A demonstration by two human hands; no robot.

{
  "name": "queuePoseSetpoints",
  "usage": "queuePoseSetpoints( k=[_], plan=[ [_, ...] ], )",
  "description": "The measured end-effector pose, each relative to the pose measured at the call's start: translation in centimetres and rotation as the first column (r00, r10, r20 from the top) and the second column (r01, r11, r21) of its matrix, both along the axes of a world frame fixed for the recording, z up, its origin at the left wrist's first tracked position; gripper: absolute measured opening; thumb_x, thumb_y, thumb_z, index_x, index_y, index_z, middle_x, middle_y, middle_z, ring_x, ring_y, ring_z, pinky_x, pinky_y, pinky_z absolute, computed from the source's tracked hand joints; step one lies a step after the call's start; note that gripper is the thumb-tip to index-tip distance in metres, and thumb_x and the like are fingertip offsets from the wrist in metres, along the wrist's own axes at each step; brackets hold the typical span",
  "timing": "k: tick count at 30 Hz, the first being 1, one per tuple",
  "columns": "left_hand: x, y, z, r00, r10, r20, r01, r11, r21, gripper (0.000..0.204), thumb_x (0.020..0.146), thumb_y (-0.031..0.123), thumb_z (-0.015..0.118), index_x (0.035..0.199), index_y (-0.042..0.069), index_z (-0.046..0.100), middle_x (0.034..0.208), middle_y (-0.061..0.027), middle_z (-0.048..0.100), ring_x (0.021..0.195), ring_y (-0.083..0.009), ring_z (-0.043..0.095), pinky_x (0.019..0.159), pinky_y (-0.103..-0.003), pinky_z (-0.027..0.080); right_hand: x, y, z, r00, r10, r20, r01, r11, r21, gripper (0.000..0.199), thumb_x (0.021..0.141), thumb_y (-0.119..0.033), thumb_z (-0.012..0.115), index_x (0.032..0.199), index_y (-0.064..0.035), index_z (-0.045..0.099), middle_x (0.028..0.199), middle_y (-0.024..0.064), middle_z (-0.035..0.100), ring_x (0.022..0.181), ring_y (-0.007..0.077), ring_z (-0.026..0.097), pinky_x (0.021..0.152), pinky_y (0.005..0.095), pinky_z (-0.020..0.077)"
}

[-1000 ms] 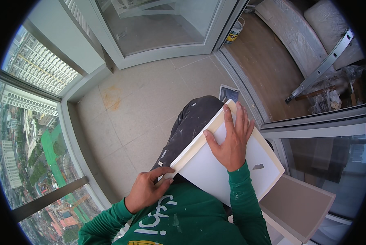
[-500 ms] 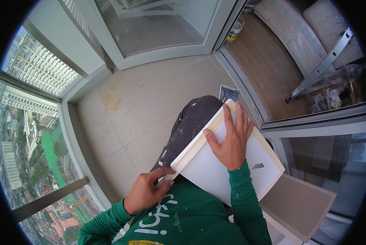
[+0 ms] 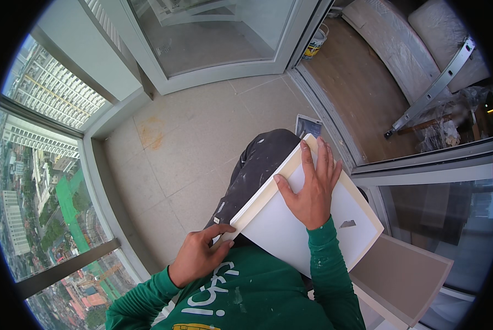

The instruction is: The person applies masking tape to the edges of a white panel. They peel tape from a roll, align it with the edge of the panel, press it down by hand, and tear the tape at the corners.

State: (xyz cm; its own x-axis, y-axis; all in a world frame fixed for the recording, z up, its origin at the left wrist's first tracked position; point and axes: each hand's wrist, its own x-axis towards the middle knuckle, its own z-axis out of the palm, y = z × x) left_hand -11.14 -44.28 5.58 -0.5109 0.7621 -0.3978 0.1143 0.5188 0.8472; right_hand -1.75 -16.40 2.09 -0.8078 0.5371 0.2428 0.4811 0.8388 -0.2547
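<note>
A shallow white panel [image 3: 263,236] with raised cream edges rests tilted across my lap. At its near left corner, my left hand [image 3: 200,250] is closed, pinching the cream edging strip [image 3: 252,212] between thumb and fingers. My right hand [image 3: 311,187] lies flat on the far part of the panel, its fingers spread over the same strip and the thumb pointing left along it. A small grey blade-like piece [image 3: 347,223] lies loose on the white surface, to the right of my right wrist.
Beside my right forearm stands a beige framed panel [image 3: 403,269]. A glass door [image 3: 213,38] stands at the far side of the tiled floor [image 3: 191,137]. Windows [image 3: 43,181] run along the left. Through the doorway are a paint bucket [image 3: 315,43], a metal ladder [image 3: 433,82] and plastic-wrapped furniture [image 3: 392,41].
My left hand has shifted very slightly to the right along the corner. My right hand, the panel and the blade-like piece stay where they were.
</note>
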Motion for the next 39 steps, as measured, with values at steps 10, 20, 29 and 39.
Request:
queuePoseSetpoints(
  k=[10, 20, 29, 39],
  plan=[
    [0.02, -0.15, 0.24, 1.0, 0.017, 0.001, -0.017, 1.0, 0.003, 0.03, 0.092, 0.01, 0.077, 0.121, 0.005, 0.073, 0.098, -0.0126, 0.079, 0.057, -0.0119, 0.058, 0.058, -0.03, 0.049, -0.05, -0.03, -0.05, 1.0, 0.001, -0.007, -0.001, 1.0, 0.001, 0.093, 0.085, -0.052, 0.079, 0.161, -0.0112, 0.045, 0.167, 0.0256, 0.032, 0.157, 0.0475, 0.026, 0.123, 0.0761, 0.008],
    [0.07, -0.22, -0.35, 1.0, 0.017, -0.001, -0.017, 1.0, -0.002, 0.031, 0.091, 0.009, 0.077, 0.122, 0.005, 0.073, 0.101, -0.0132, 0.079, 0.055, -0.0119, 0.057, 0.057, -0.03, 0.049, 0.01, 0.02, -0.09, 1.0, 0.0, -0.004, 0.0, 1.0, 0.004, 0.093, 0.085, -0.052, 0.079, 0.161, -0.0108, 0.045, 0.168, 0.0256, 0.032, 0.157, 0.0479, 0.027, 0.123, 0.0762, 0.008],
    [0.07, -0.37, -0.28, 0.999, 0.016, -0.033, -0.015, 1.0, 0.017, 0.032, 0.091, 0.009, 0.077, 0.123, 0.005, 0.072, 0.101, -0.0115, 0.079, 0.053, -0.0114, 0.052, 0.056, -0.03, 0.046, 0.02, 0.04, -0.32, 1.0, 0.0, -0.01, 0.0, 1.0, 0.007, 0.093, 0.085, -0.052, 0.079, 0.161, -0.0122, 0.045, 0.167, 0.0256, 0.032, 0.157, 0.0484, 0.027, 0.123, 0.0764, 0.0081],
    [0.07, -0.28, -0.3, 0.999, 0.018, -0.042, -0.018, 1.0, 0.008, 0.032, 0.091, 0.009, 0.077, 0.123, 0.006, 0.072, 0.101, -0.0122, 0.079, 0.052, -0.0115, 0.051, 0.055, -0.031, 0.046, 0.02, 0.08, -0.24, 1.0, -0.001, 0.0, 0.001, 1.0, 0.007, 0.092, 0.085, -0.053, 0.079, 0.161, -0.0114, 0.045, 0.167, 0.0258, 0.033, 0.157, 0.0483, 0.028, 0.123, 0.0761, 0.0085]
  ],
)
